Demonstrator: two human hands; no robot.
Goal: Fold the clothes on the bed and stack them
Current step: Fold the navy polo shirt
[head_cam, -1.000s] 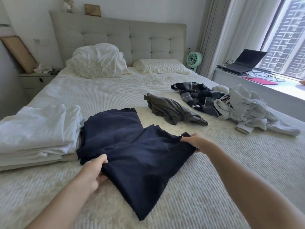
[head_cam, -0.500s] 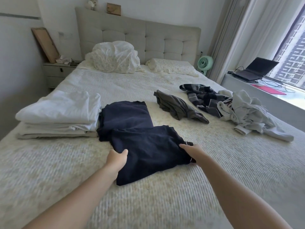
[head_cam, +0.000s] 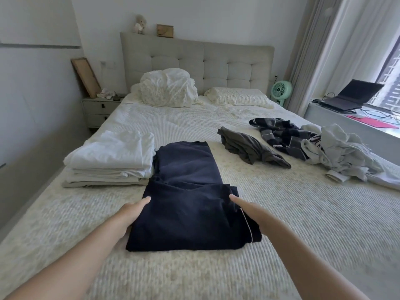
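A navy garment point(head_cam: 190, 204) lies partly folded on the bed point(head_cam: 292, 234) right in front of me. My left hand point(head_cam: 134, 213) holds its left edge, thumb on top and fingers hidden under the cloth. On the opposite edge my right hand point(head_cam: 244, 210) holds it the same way. Touching the navy garment's far left side is a stack of folded white clothes point(head_cam: 112, 156). Unfolded to the right lie an olive-grey garment point(head_cam: 249, 148), a dark striped one point(head_cam: 281, 135) and a crumpled light grey pile point(head_cam: 342, 152).
A bunched duvet point(head_cam: 166, 87) and a pillow point(head_cam: 238, 96) sit at the headboard. A nightstand point(head_cam: 99, 109) stands at the back left. A green fan point(head_cam: 281, 89) and a sill with a laptop point(head_cam: 355, 94) are on the right.
The near part of the navy garment has been folded over into a neater rectangle. Both hands have shifted to its side edges, and my view has lifted.
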